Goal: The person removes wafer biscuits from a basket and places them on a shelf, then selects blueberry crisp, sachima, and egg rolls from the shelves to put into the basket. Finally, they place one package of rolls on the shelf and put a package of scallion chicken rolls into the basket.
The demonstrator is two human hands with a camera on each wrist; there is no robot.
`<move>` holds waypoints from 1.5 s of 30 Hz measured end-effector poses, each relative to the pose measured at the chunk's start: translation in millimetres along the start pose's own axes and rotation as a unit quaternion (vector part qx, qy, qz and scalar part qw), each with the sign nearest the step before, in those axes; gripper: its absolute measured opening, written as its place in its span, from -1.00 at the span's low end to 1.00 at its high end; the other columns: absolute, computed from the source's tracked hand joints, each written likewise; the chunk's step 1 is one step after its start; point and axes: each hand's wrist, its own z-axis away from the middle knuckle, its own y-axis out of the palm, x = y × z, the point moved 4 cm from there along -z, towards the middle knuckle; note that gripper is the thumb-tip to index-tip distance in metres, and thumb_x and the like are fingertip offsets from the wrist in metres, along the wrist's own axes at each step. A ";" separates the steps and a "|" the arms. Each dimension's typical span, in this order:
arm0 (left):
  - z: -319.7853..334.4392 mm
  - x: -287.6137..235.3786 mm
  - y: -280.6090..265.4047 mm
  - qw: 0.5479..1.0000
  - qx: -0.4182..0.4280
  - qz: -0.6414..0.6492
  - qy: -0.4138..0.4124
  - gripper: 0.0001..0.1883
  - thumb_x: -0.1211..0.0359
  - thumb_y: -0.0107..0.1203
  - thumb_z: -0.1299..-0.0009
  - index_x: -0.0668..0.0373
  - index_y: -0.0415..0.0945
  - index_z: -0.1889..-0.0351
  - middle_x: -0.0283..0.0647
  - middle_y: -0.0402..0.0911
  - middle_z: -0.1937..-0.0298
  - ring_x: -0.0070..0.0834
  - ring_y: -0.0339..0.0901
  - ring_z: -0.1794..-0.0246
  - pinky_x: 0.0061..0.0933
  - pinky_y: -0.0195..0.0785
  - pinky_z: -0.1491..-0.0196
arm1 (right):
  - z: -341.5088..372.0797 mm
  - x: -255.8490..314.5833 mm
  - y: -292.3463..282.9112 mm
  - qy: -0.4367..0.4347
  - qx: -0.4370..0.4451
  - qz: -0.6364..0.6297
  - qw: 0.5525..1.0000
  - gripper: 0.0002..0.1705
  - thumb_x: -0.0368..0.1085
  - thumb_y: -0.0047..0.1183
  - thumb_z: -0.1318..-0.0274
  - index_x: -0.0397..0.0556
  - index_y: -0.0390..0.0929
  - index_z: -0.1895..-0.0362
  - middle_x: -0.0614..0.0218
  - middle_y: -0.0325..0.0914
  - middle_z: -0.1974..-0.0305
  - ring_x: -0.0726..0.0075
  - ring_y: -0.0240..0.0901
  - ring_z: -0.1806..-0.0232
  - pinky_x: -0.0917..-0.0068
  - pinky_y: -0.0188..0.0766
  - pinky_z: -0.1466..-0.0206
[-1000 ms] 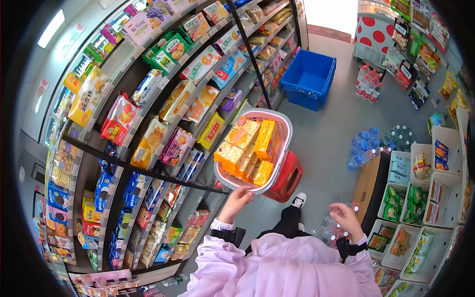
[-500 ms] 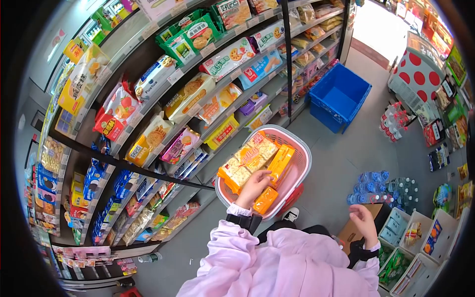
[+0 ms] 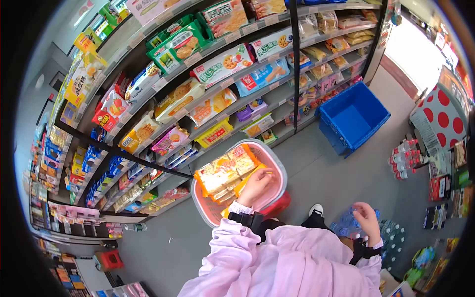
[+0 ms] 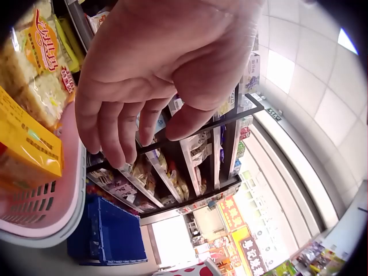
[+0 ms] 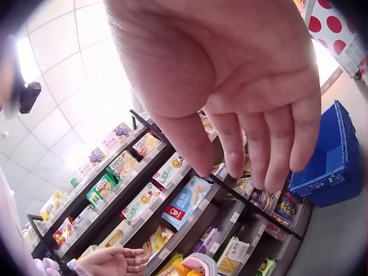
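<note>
A pink shopping basket (image 3: 274, 161) with a pale rim holds a large clear and orange pack of puffed pastry squares (image 3: 222, 173) and a smaller yellow-orange pack (image 4: 29, 135). My left hand (image 3: 257, 185) is over the basket's near right side, partly covering the smaller pack in the head view. Its fingers hang loosely curved around nothing in the left wrist view, with the basket rim beside them. On the right, away from the basket, my right hand (image 3: 367, 220) is raised with relaxed, slightly bent fingers and an empty palm.
Shelves of packaged biscuits (image 3: 225, 64) run along the left and front. Something red (image 3: 279, 203) stands under the basket. A blue crate (image 3: 354, 121) sits on the floor ahead. Bottled water (image 3: 393, 237) and red-capped bottles (image 3: 405, 158) stand at the right.
My left hand has moved from the basket's near rim to over its contents, then across to its right side. The view has turned right. My right hand remains raised and empty.
</note>
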 end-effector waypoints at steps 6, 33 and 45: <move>-9.5 0.1 64.6 0.999 -0.021 0.024 -0.025 -0.67 0.39 -0.10 -0.34 0.32 0.30 -0.04 -0.17 0.48 0.12 -0.56 0.45 0.22 -0.58 0.32 0.13 | -54.8 -4.8 -80.7 -0.007 0.031 0.002 1.000 -0.68 -0.48 -0.01 0.02 -0.17 0.39 0.10 0.32 0.47 0.20 0.54 0.38 0.25 0.60 0.33 0.16; -181.8 -45.4 -19.1 0.972 -0.207 0.087 0.068 -0.68 0.38 -0.05 -0.32 0.30 0.33 -0.01 -0.18 0.50 0.17 -0.53 0.47 0.22 -0.56 0.34 0.15 | -363.3 133.0 45.4 -0.055 0.364 0.145 0.918 -0.68 -0.45 0.00 0.02 -0.19 0.40 0.09 0.27 0.48 0.16 0.48 0.44 0.22 0.59 0.38 0.15; -244.5 3.8 1.6 0.928 -0.309 0.207 0.017 -0.69 0.45 -0.08 -0.29 0.36 0.33 0.01 -0.15 0.51 0.19 -0.52 0.49 0.23 -0.58 0.34 0.15 | -464.3 157.2 131.6 -0.093 0.557 0.283 0.775 -0.66 -0.37 0.03 -0.04 -0.19 0.38 0.06 0.22 0.49 0.17 0.39 0.45 0.17 0.52 0.38 0.11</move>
